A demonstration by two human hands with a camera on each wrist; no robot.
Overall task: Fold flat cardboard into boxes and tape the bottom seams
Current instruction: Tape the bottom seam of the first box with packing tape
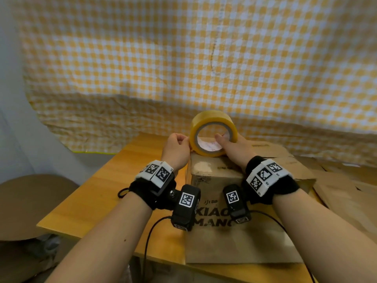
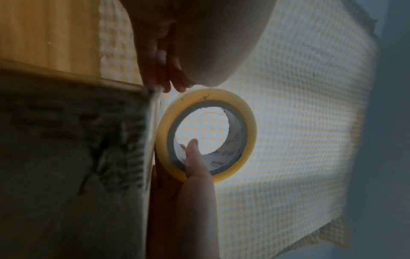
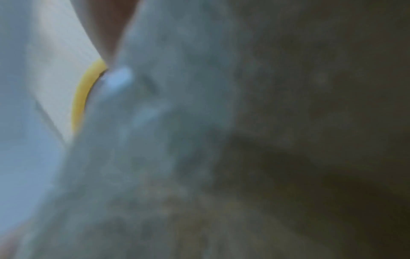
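Note:
A brown printed cardboard box (image 1: pixel 216 170) stands on the wooden table (image 1: pixel 91 190). On the box's far top edge stands a roll of yellow tape (image 1: pixel 212 119) on its rim. My right hand (image 1: pixel 224 140) grips the roll, thumb inside the core. My left hand (image 1: pixel 186 141) pinches the tape end at the roll's left side, by the box's far left corner. In the left wrist view the roll (image 2: pixel 248 145) sits beside the box (image 2: pixel 66 157), with my left fingertips (image 2: pixel 172 85) at the box corner. The right wrist view is blurred; only a sliver of the roll (image 3: pixel 81 99) shows.
Flat cardboard sheets (image 1: pixel 336 190) lie in a pile to the right of the box. A yellow-and-white checked cloth (image 1: pixel 183 58) hangs behind the table. A round brown disc (image 1: pixel 30 203) sits low at the left, off the table.

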